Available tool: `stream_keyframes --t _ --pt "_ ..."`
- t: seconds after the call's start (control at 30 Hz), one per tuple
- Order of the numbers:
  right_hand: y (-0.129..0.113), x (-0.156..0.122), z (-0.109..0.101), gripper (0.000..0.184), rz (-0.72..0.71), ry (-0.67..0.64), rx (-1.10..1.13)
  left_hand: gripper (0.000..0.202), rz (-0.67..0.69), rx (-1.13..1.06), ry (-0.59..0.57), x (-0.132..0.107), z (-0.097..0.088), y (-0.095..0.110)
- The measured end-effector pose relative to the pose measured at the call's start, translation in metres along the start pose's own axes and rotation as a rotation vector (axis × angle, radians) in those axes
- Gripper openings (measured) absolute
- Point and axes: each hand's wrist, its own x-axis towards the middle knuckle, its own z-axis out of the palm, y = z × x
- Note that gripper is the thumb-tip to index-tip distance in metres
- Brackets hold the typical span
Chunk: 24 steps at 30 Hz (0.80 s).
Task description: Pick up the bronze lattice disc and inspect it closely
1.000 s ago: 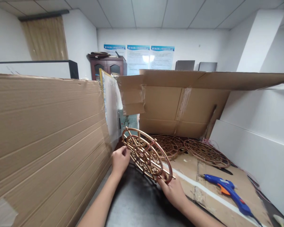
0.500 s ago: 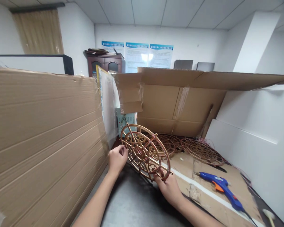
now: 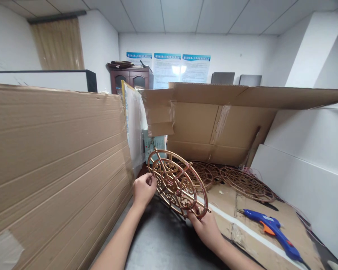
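Both hands are gripping a copper lattice disc [image 3: 177, 183], tilted on edge over the dark table [image 3: 163, 240]. Left hand [image 3: 143, 189] is pinching the far-left rim, right hand [image 3: 205, 227] is clamping the near rim, steadying it. Glue gun [image 3: 273, 232] is lying to the right on cardboard [image 3: 242, 225].

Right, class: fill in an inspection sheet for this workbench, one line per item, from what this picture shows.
Surface: dark tabletop, partly covered by flattened cardboard.
Job's things: copper filigree disc, held tilted on edge.
Clutter: more filigree discs lying flat behind; blue glue gun on the cardboard.
Grips: left hand pinches the disc's left rim; right hand holds its lower right rim.
Cables: glue gun cord runs off the lower right.
Surroundings: cardboard walls, white panel, posters, wooden cabinet.
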Motion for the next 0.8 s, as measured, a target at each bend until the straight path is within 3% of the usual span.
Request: stream_keyframes --t 0.8 --pt "0.0064 -0.0039 0.0044 0.031 -0.008 -0.002 -0.035 0.033 -0.015 0.039 -0.057 0.0000 -0.0038 0.0035"
